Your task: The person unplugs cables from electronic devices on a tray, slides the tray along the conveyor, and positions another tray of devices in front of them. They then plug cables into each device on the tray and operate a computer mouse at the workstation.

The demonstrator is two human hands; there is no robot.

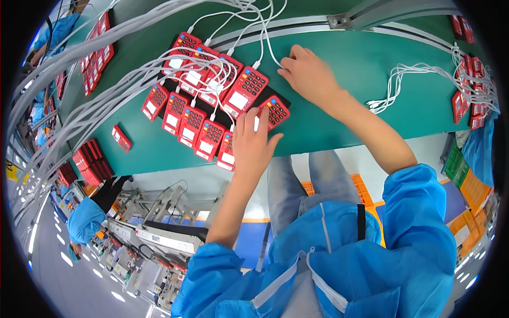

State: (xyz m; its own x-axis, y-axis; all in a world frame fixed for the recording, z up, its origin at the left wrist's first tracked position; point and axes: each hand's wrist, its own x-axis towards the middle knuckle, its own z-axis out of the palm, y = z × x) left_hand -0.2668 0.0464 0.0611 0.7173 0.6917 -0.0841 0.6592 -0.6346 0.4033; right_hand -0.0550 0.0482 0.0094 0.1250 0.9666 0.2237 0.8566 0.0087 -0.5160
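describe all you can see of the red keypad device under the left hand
The red keypad device is a flat, plastic-looking block with rows of dark keys. It lies keys up, slanted, at the edge of a black mat. Fingers of the left hand rest over its lower part, a white patch showing between them. Nothing shows plugged into it.

It is a factory, with a green workbench, red keypad devices and, seemingly, machinery.

The head-worn fisheye looks down closely over the green tabletop.
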